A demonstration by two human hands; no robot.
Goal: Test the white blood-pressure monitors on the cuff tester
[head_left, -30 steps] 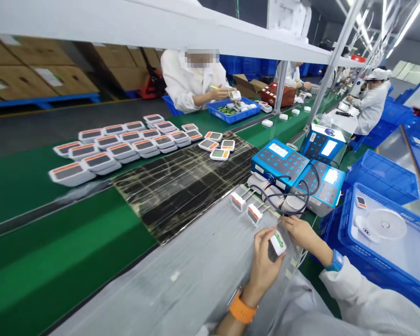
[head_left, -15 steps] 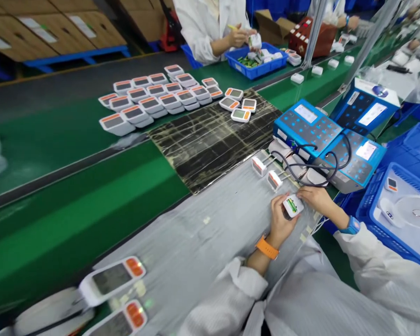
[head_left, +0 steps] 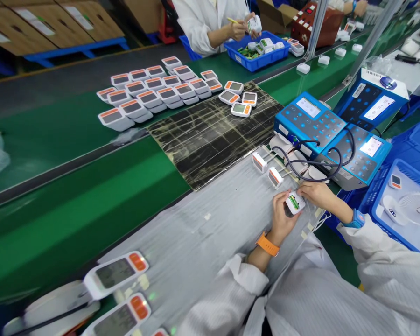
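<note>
A small white device [head_left: 295,203] with green batteries showing in its open back is held over the grey work surface [head_left: 196,233]. My left hand [head_left: 282,217], below an orange watch band, is wrapped round its left side and underside. My right hand [head_left: 313,193], with a blue band at the wrist, has its fingers pressed together at the device's upper right edge; whether they pinch anything is hidden. Just beyond, two white and orange devices [head_left: 259,162] [head_left: 275,177] stand on edge, attached to thin rods.
Blue testers [head_left: 310,119] with dark cables stand beyond my right hand. Many monitors [head_left: 149,99] lie stacked on the green bench. Bigger monitors [head_left: 115,275] sit lower left. A blue basket [head_left: 378,219] is at right. Across the bench, a person [head_left: 205,28] holds a white device over a blue tray [head_left: 255,64].
The camera view has shifted slightly. Both my hands stay at the white device, with little change in their hold. The person across has moved the white device slightly higher.
</note>
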